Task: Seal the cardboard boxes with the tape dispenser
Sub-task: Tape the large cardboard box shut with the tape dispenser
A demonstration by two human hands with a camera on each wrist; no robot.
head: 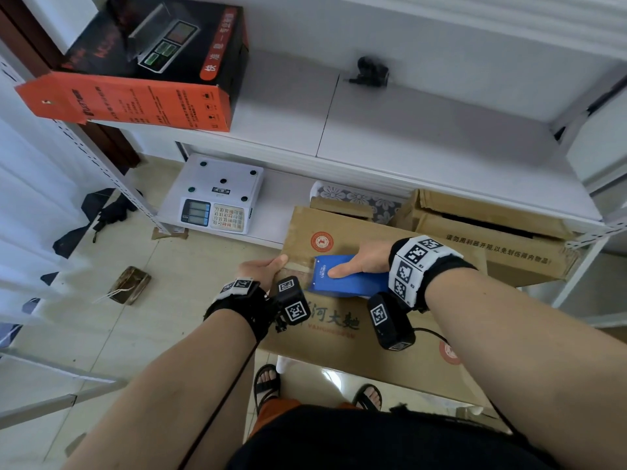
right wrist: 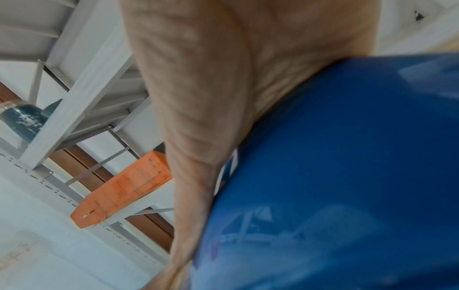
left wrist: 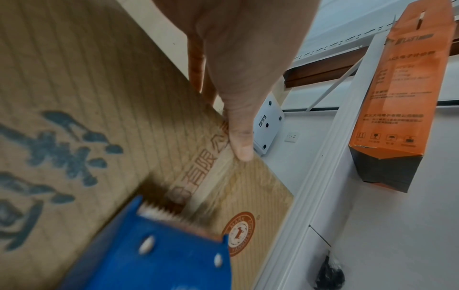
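A closed cardboard box (head: 339,327) with dark printed characters and a red round logo lies in front of me. My right hand (head: 356,262) grips the blue tape dispenser (head: 346,278) on the box top, thumb along its side. In the right wrist view the blue tape dispenser (right wrist: 347,176) fills the frame under my palm. The dispenser's toothed blade (left wrist: 164,212) sits on the cardboard near the left edge, with a clear tape strip (left wrist: 211,176) running to my left hand (head: 263,268). My left thumb (left wrist: 240,145) presses the tape at the box edge; the fingers (left wrist: 197,58) reach straight down the side.
A second, open cardboard box (head: 492,232) stands at the right under the white shelf (head: 407,137). A white scale (head: 217,195) sits on the low shelf board. An orange-and-black carton (head: 135,62) overhangs the shelf's left end. Scraps lie on the tiled floor (head: 129,284); my sandalled feet (head: 268,385) are below the box.
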